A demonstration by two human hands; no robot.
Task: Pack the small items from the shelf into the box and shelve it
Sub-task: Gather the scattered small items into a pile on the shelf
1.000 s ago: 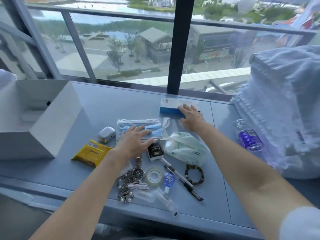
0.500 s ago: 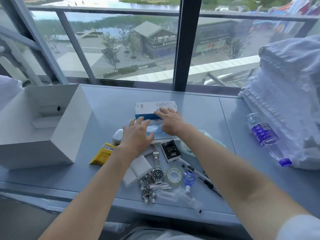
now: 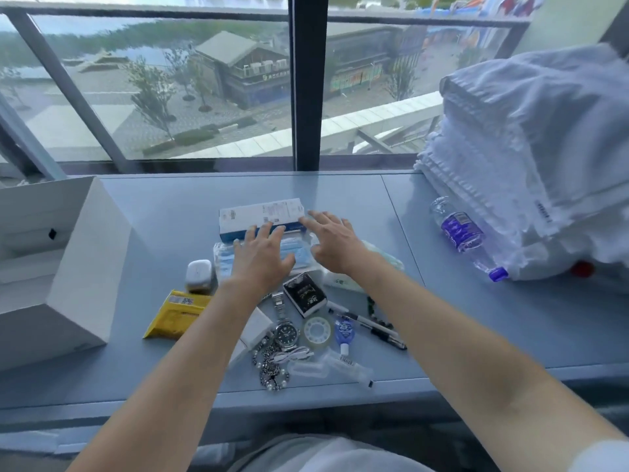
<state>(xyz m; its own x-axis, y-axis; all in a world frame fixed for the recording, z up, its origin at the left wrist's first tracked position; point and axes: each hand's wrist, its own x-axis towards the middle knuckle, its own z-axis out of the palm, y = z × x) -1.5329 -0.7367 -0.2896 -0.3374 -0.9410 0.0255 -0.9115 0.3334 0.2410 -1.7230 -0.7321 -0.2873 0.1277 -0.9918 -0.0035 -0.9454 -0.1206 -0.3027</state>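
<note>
I see a grey-blue shelf [image 3: 340, 199], a white box [image 3: 85, 267], a yellow packet [image 3: 172, 315], pale blue masks [image 3: 296, 253], a white-and-blue carton [image 3: 258, 214], a black pen [image 3: 377, 330] and a purple-labelled bottle [image 3: 459, 229].

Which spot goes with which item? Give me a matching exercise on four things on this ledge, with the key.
Things:
1. yellow packet
2. water bottle
3. tape roll
4. blue-and-white carton

Places:
A. lying beside the folded white bedding on the right
B. farthest back, under the fingertips of both hands
C. nearest the open white box on the left
D. between the wristwatch and the blue correction tape

Pairs: 1-C, 2-A, 3-D, 4-B
</note>
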